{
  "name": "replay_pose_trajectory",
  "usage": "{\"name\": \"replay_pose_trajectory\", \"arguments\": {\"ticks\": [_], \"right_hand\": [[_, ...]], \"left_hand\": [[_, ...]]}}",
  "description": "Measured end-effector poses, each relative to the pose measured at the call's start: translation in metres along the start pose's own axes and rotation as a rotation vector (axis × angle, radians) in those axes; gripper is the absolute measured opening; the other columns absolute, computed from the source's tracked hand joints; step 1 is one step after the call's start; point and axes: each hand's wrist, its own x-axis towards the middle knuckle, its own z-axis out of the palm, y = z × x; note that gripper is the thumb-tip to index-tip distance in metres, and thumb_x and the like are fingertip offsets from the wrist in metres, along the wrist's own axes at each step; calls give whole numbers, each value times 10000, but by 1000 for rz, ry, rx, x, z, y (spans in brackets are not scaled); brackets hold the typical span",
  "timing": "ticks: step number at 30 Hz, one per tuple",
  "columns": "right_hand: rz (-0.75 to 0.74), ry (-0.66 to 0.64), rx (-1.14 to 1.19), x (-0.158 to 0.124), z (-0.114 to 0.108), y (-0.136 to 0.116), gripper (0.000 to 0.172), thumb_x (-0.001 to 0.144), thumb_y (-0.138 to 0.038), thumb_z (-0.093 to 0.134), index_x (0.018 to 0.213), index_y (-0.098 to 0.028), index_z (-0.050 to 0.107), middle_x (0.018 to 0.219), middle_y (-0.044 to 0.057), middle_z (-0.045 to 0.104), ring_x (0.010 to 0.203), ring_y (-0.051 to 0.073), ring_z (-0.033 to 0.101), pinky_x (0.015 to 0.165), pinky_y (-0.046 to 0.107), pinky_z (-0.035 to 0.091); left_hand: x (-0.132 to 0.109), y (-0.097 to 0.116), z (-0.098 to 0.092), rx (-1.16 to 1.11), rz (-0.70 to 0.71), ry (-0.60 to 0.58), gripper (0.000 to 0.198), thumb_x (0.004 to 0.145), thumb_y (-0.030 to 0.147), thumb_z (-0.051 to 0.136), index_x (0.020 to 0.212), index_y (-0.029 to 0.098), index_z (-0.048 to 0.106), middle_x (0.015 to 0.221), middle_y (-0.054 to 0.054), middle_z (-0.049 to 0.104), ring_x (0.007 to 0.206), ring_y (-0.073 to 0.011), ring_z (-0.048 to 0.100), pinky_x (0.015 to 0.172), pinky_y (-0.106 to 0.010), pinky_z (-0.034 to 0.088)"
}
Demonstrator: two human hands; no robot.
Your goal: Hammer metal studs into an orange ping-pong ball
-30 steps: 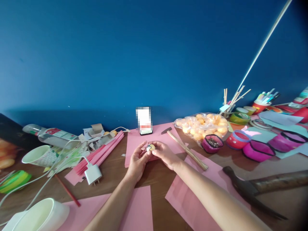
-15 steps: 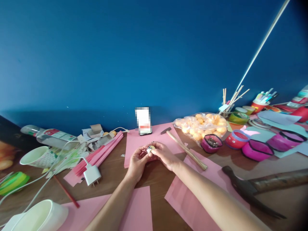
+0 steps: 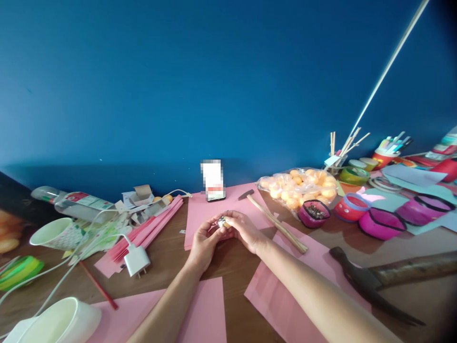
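Both hands meet over a pink paper sheet near the middle of the wooden table. My left hand and my right hand pinch a small orange ball between their fingertips; the ball carries something pale and dark on its near side that I cannot make out. Fingers of both hands curl closed round it. A phone stands just behind the hands against the blue wall.
A small hammer with a long wooden handle lies right of the hands, beside a bag of orange balls and a pink tub of small dark bits. A big hammer lies front right. Cups, a charger and pink strips sit left.
The ball has turned a little between the fingertips, and the fingers have closed in over it so less of it shows. The arms stay where they were.
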Motion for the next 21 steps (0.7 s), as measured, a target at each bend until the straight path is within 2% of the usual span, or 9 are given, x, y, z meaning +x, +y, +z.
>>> {"name": "replay_pose_trajectory", "arguments": {"ticks": [8, 15, 21], "right_hand": [[-20, -43, -23, 1, -2, 3, 202, 778, -310, 562, 917, -177, 621, 822, 20, 640, 706, 120, 589, 663, 270, 477], [-7, -14, -26, 2, -1, 4, 186, 779, -317, 564, 891, -176, 609, 796, 18, 628, 708, 120, 586, 599, 224, 465], [-44, -77, -26, -2, 4, -1, 183, 781, -281, 563, 931, -180, 594, 881, 25, 632, 724, 132, 600, 716, 313, 513]], "left_hand": [[-1, 1, 1, -36, -7, 1, 426, 697, 197, 670, 1106, 151, 560, 973, -79, 659, 926, -221, 616, 824, -375, 500], [0, 2, 3, -85, 1, 21, 378, 716, 249, 648, 1071, 139, 577, 951, -87, 660, 863, -218, 634, 788, -388, 513], [0, 4, 2, -97, 7, 23, 315, 714, 222, 650, 1013, 142, 594, 949, -83, 655, 900, -215, 623, 805, -363, 501]]}}
